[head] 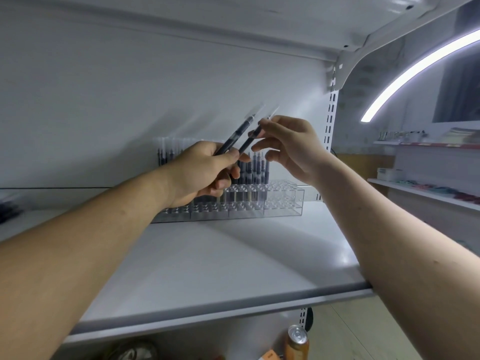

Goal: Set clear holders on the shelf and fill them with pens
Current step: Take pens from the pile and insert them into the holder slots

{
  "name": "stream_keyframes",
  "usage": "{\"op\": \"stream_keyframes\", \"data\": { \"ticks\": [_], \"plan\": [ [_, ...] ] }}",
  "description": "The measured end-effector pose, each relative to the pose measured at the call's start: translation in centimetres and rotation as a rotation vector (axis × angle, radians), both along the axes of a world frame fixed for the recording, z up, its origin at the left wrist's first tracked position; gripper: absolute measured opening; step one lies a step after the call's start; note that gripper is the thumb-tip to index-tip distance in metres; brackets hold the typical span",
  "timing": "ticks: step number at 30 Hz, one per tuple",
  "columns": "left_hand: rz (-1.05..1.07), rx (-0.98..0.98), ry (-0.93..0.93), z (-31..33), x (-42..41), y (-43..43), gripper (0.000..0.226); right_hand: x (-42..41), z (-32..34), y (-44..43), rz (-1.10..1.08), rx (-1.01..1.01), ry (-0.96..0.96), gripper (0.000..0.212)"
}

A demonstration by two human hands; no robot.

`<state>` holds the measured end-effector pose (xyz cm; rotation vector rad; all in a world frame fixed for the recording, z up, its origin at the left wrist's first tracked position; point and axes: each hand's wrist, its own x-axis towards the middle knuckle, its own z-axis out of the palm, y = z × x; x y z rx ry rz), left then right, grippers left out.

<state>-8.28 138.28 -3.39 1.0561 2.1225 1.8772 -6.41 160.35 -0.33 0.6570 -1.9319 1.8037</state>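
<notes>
So the left hand [202,172] is up above the holder [275,203], fist closed round the bottom ends of two dark pens [233,137] that fan up and to the right. The right hand [291,149], also above the holder, pinches the upper part of the nearer one between thumb and forefinger, other fingers loosely spread and touching nothing. The holder is a long clear stepped thing at the back of the shelf [233,255], with a bunch of racked pens [255,167] upright in its left and middle holes. The left hand covers a chunk of the holder, so can't count them. The held pens' clear caps are blurry, and their lower ends vanish in the fist. Below and in front of the holder, a can [297,344] pokes up, cut off by the frame.
</notes>
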Motion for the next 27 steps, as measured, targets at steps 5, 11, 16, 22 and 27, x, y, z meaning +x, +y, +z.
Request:
{"op": "stream_keyframes", "data": {
  "ticks": [5,11,16,22,27],
  "plan": [
    [0.037,-0.001,0.037,0.0,0.0,-0.1,0.023,-0.6,0.6,0.9,-0.195,-0.159,0.095,0.014],
    [0.071,-0.024,0.076,0.0,-0.4,-0.3,0.024,-1.7,0.3,2.6,-0.733,0.134,0.292,0.015],
    [0.097,0.001,0.095,0.0,-0.5,-0.2,0.023,-2.3,-0.7,3.1,-0.766,0.294,0.227,0.017],
    [0.095,0.027,0.088,0.0,-0.7,-0.2,0.024,-3.1,-1.8,3.2,-0.72,0.405,0.164,0.009],
    [0.093,0.012,0.081,-0.1,-0.8,-0.1,0.024,-3.4,-1.8,3.4,-0.716,0.406,0.146,0.01]
  ]
}}
